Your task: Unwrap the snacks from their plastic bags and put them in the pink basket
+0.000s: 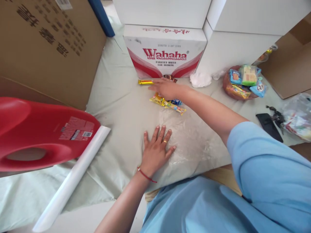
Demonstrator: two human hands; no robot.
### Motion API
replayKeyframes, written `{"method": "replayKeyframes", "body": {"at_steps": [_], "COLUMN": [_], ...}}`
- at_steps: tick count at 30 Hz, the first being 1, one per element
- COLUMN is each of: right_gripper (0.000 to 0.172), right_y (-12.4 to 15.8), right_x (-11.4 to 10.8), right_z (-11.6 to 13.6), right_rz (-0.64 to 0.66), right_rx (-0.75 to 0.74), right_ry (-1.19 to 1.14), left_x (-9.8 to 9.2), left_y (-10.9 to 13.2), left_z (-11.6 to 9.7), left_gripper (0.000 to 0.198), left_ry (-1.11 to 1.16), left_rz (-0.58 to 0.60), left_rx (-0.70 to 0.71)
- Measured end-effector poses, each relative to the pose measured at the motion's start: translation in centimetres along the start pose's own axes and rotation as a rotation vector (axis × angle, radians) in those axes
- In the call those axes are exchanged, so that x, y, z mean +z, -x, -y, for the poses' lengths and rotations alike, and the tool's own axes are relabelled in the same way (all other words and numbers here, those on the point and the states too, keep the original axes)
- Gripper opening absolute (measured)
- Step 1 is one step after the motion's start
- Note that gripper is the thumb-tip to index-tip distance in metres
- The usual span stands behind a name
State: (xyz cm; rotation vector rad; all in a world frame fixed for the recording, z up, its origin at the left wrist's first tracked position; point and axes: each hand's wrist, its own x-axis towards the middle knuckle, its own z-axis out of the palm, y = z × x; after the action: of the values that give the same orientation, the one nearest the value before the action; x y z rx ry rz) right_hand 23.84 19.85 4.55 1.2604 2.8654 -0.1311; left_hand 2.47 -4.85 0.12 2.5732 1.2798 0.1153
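My left hand (156,149) lies flat on the cloth with its fingers spread, beside a clear plastic bag (191,139). Farther forward, my right hand (166,89) reaches over a small group of packaged snacks, its fingers stretched to the left. Close to those fingertips is a thin golden-yellow packet (145,82). Below the right hand lie yellow patterned snack sticks (173,106) and a blue packet (176,102), partly covered. A dark brown wrapper (170,78) shows just behind the hand. Whether the right hand touches any packet is hard to see.
A Wahaha water carton (165,55) stands at the back. To the right are a brown basket of snacks (229,89), a crumpled white bag (200,80), a black phone-like object (268,126) and a filled plastic bag (298,118). A red jug (48,129) and white roll (75,174) lie left.
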Motion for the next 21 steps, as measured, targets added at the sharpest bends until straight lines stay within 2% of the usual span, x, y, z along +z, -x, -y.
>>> {"method": "replayKeyframes", "body": {"at_steps": [2,3,5,6,8,11,13,15,17,21], "right_gripper": [0.043,0.034,0.022,0.022,0.026,0.028,0.028,0.027,0.024,0.021], "right_y": [-1.9,-2.3,-1.9,-1.1,1.5,7.4,11.8,16.1,19.7,24.1], "right_x": [0.6,0.7,0.5,0.1,-1.1,-3.0,-3.3,-2.3,-0.4,3.5], "right_z": [-0.1,-0.1,-0.1,-0.1,0.2,1.8,3.7,6.3,9.1,13.5], "right_rz": [0.075,0.063,-0.029,-0.096,-0.258,-0.526,-0.619,-0.58,-0.459,-0.222], "right_rx": [-0.013,-0.002,0.034,0.061,0.142,0.305,0.366,0.353,0.297,0.215], "right_ry": [0.005,-0.007,-0.036,-0.043,-0.034,-0.072,-0.18,-0.3,-0.357,-0.325], "left_x": [-0.1,-0.1,-0.1,-0.1,0.0,0.1,0.2,0.1,0.0,0.0], "left_y": [0.0,0.0,0.0,0.0,0.0,0.0,0.0,-0.1,-0.1,-0.3], "left_z": [0.0,0.0,0.0,0.0,0.0,0.0,-0.1,-0.2,-0.2,-0.3], "left_gripper": [0.067,0.067,0.067,0.067,0.068,0.067,0.066,0.066,0.066,0.07], "left_ry": [0.002,0.003,0.006,0.008,0.011,0.01,0.007,0.005,0.005,-0.017], "left_rz": [0.008,0.012,0.013,0.01,-0.003,-0.024,-0.03,-0.022,-0.01,0.019], "left_rx": [-0.003,-0.002,0.001,0.003,0.005,0.005,0.007,0.006,0.002,-0.017]}}
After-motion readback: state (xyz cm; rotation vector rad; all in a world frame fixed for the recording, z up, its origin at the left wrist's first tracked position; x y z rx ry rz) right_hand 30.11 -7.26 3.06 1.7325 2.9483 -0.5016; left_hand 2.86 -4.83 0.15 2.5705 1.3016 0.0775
